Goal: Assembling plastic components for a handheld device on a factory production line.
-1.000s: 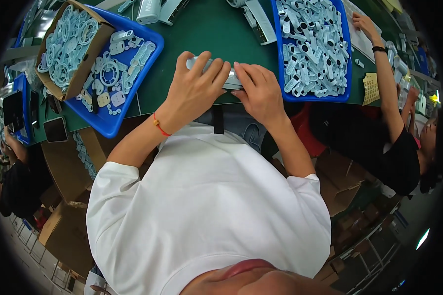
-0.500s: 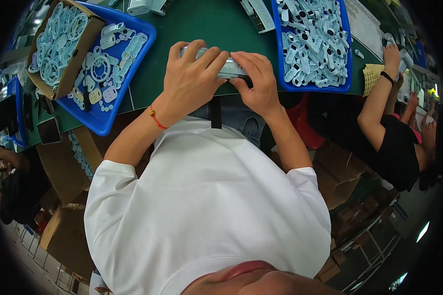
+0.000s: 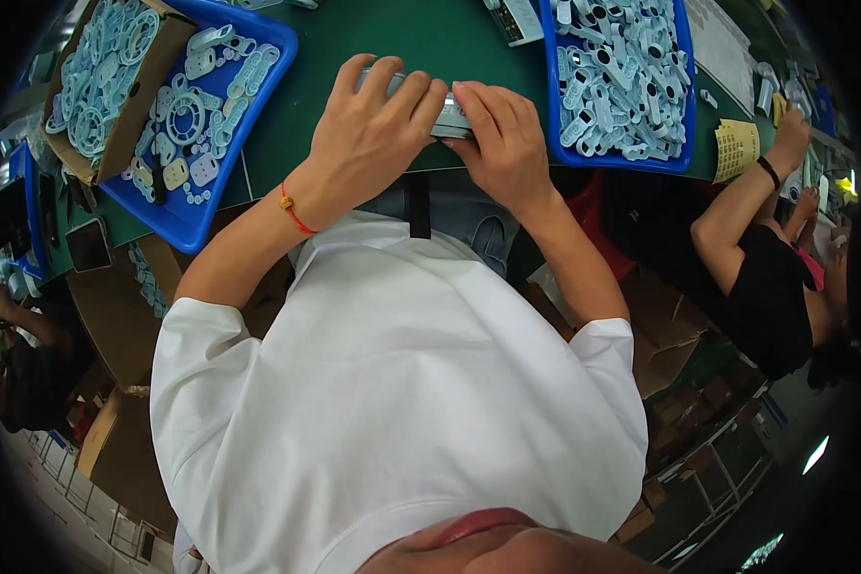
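Note:
Both my hands grip one pale grey, elongated plastic housing (image 3: pixel 452 121) just over the near edge of the green table. My left hand (image 3: pixel 373 129) wraps over its left part, fingers curled, and covers most of it. At the right end, my right hand (image 3: pixel 500 139) pinches the housing between thumb and fingers. Only a short stretch of the housing shows between the hands; its underside is hidden.
On the left, a blue tray (image 3: pixel 275 62) bears loose light-blue plastic parts and a cardboard box (image 3: pixel 163 72) full of ring-shaped ones. Another blue tray (image 3: pixel 689 96) at right is heaped with small parts. A device with a circuit board (image 3: pixel 517 21) lies at the back. A co-worker's arm (image 3: pixel 751 196) reaches in at right.
The view has shifted slightly. My hands and the housing sit a little higher in the picture, and my right fingers are curled closer around its end. Both hands keep hold.

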The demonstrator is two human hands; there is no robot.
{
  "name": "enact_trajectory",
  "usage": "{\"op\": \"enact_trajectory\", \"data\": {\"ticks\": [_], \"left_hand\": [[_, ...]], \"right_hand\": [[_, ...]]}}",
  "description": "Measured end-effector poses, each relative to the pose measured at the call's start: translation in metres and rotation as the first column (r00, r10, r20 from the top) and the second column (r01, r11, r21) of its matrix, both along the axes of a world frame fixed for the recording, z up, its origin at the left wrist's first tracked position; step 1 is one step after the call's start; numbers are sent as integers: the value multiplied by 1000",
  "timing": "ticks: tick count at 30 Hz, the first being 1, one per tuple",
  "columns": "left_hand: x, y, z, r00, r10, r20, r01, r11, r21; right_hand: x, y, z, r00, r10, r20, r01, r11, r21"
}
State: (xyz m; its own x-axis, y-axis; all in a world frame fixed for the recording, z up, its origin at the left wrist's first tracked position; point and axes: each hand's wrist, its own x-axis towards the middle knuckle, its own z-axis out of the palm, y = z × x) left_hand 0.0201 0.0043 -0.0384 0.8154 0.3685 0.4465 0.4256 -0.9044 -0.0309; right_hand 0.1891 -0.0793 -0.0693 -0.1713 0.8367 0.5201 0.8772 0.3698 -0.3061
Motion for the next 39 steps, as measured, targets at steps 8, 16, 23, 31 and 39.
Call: {"op": "enact_trajectory", "data": {"ticks": [8, 16, 23, 31, 39], "left_hand": [[1, 0, 3, 997, 15, 81, -6, 995, -104], [-1, 4, 12, 1000, 3, 0, -3, 991, -136], [-2, 2, 11, 1000, 11, 18, -7, 975, -220], [2, 2, 7, 999, 30, 23, -24, 971, -239], [6, 11, 20, 991, 23, -130, -75, 908, -412]], "right_hand": [[-4, 3, -1, 986, -33, -165, 39, 999, 29], [7, 6, 21, 983, 59, -174, -96, 972, -212], [2, -2, 16, 989, 54, -136, -74, 986, -146], [-5, -1, 4, 967, -9, -255, -11, 997, -78], [-1, 2, 5, 967, 12, -256, -32, 997, -76]]}}
